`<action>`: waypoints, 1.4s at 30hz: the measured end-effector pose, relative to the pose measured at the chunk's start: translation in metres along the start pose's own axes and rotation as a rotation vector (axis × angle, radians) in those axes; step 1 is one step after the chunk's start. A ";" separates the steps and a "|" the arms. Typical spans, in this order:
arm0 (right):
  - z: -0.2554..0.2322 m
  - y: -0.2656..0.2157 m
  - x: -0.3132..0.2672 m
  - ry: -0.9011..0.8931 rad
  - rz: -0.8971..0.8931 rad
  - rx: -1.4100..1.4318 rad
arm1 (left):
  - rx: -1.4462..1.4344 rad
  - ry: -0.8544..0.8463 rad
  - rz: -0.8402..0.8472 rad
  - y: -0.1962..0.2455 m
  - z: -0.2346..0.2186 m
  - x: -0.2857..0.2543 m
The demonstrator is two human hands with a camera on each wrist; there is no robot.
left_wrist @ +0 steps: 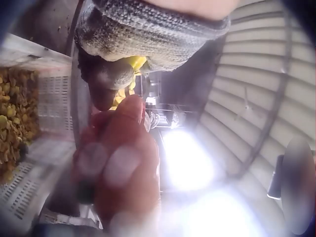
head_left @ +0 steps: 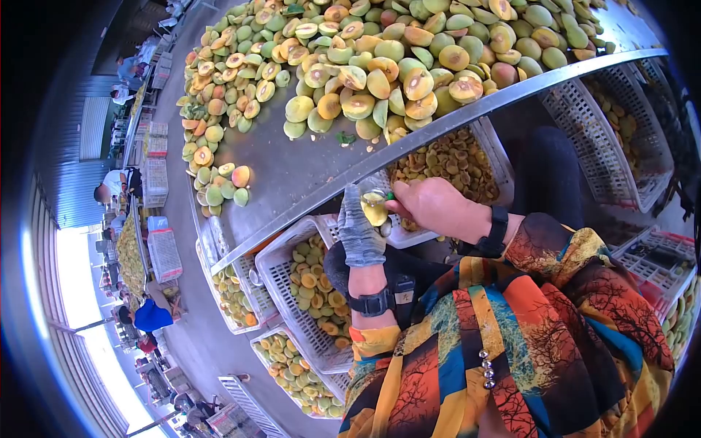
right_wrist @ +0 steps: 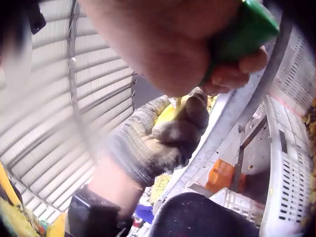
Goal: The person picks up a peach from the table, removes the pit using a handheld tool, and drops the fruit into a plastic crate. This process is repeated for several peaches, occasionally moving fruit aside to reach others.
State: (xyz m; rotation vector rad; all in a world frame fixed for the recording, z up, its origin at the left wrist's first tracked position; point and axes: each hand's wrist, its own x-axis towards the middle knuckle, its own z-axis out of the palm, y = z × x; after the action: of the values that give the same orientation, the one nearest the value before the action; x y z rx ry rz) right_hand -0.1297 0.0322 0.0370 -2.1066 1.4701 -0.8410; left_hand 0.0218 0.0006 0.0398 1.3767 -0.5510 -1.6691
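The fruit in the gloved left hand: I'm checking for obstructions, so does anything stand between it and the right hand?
Nothing visible blocks the way: the right hand, gripping a green-handled tool, is close beside the fruit. The left hand holds it, gloved fingers covering only part of it.

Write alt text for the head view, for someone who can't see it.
A gloved left hand holds a yellow fruit while the bare right hand holds a green-handled tool to it. Heaps of fruit, much of it halved, lie on the metal table beyond; white crates of fruit stand lower down.
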 end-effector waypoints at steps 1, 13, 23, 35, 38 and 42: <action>0.003 0.001 -0.001 0.026 -0.026 -0.051 | 0.040 0.008 -0.003 -0.002 -0.003 0.002; -0.009 0.069 -0.028 -0.125 0.240 -0.300 | 1.682 0.520 0.050 0.070 -0.184 -0.069; -0.026 0.050 -0.037 0.019 0.216 0.126 | 1.372 0.139 0.519 0.082 0.083 0.107; -0.034 0.022 0.007 0.226 0.276 0.569 | 0.094 -0.261 0.482 0.037 0.046 0.003; -0.023 0.008 0.018 0.173 0.278 0.778 | 0.088 -0.145 0.372 0.014 0.033 -0.017; -0.028 0.015 0.014 -0.079 0.319 0.991 | 0.088 -0.188 0.227 0.003 0.020 -0.029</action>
State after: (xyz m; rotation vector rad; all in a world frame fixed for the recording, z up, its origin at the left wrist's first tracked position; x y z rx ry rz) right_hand -0.1562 0.0138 0.0509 -1.1216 0.9772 -1.0429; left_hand 0.0038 0.0193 0.0635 1.1760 -0.8648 -1.6117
